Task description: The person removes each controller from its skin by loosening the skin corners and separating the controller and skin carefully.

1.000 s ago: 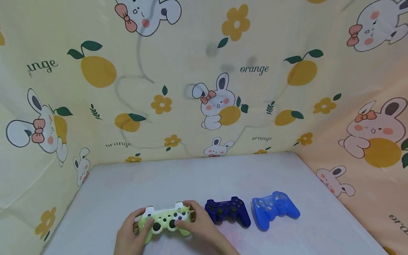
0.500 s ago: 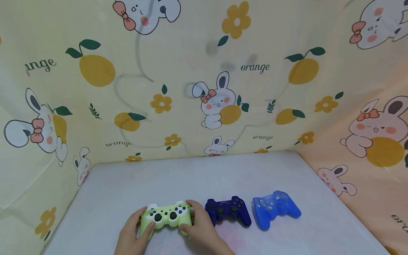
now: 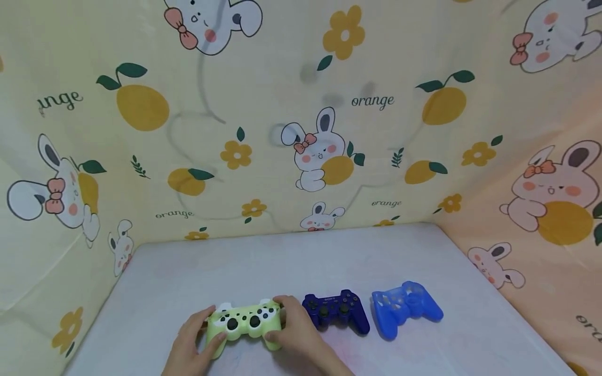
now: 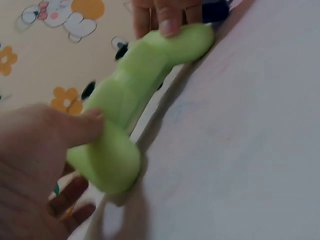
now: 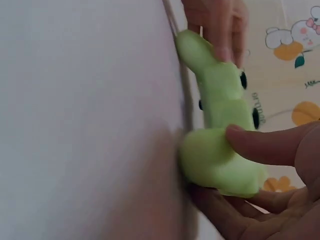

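Observation:
A white game controller in a light green silicone cover (image 3: 243, 325) is held in both hands, low over the table or touching it. My left hand (image 3: 189, 342) grips its left handle, thumb on the near side and fingers round the far edge. Around the right handle is my right hand (image 3: 297, 328), its thumb pressing the green surface (image 5: 220, 160). White shows at the shoulders, round the sticks and at the buttons. In the left wrist view the smooth green near face (image 4: 142, 62) fills the space between the hands. The controller's underside is hidden.
Just right of my right hand lies a dark blue controller (image 3: 335, 308). Beyond it rests a bright blue silicone controller cover (image 3: 405, 308) with cut-outs. The pale tabletop (image 3: 282, 261) is enclosed by patterned cloth (image 3: 282, 78) at the back and sides.
The green cover now lies more smoothly over the controller, with less white showing at the right. Both thumbs have slid from near the sticks and buttons down to the handles.

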Action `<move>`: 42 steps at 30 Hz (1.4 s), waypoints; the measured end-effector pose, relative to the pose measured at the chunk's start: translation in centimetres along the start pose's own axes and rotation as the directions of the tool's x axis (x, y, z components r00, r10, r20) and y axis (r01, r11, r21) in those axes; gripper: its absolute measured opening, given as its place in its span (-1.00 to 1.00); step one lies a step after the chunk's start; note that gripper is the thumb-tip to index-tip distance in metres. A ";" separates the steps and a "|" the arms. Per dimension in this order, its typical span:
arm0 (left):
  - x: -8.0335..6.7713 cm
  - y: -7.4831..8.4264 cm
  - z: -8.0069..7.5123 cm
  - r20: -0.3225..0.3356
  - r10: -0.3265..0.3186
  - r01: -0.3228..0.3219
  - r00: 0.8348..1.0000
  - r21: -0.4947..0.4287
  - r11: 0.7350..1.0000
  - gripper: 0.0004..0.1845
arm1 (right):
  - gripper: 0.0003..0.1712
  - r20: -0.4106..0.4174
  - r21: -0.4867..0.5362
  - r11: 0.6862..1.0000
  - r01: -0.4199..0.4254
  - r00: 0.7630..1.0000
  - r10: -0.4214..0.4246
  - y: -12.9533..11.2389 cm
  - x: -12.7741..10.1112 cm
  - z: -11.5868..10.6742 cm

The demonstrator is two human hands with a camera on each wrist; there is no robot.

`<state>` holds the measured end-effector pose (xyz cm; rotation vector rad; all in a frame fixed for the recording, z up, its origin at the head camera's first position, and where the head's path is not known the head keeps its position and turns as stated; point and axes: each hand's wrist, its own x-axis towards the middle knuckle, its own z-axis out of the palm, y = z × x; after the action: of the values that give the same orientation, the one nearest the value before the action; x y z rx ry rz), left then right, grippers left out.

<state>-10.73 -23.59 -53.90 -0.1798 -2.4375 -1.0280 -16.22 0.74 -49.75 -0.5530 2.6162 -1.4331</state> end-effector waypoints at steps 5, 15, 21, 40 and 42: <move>0.1 -0.4 -0.3 0.034 -0.022 0.024 0.999 -0.047 0.999 -0.38 | -0.20 0.028 -0.056 0.998 0.004 1.000 -0.003 -0.3 0.8 -0.4; 0.3 -0.2 -0.4 0.118 -0.189 0.195 0.975 -0.042 0.980 -0.41 | -0.24 0.014 0.028 0.998 -0.061 0.998 0.060 -0.2 1.0 -0.4; 0.6 0.1 -1.1 0.180 -0.322 0.337 0.929 -0.056 0.940 -0.35 | -0.27 0.034 0.038 0.996 -0.080 0.996 0.079 -0.1 1.5 -0.6; 1.2 0.0 -1.5 0.204 -0.356 0.366 0.912 -0.015 0.930 -0.51 | -0.42 -0.023 0.035 0.999 0.000 1.000 0.001 0.4 1.2 -0.7; 1.2 0.0 -1.3 0.192 -0.335 0.345 0.923 -0.025 0.938 -0.56 | -0.44 -0.024 0.023 1.000 -0.006 1.000 0.006 0.5 1.1 -0.7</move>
<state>-11.24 -24.57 -52.54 0.1435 -2.6705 -1.2823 -17.62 1.16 -49.67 -0.5285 2.6137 -1.4749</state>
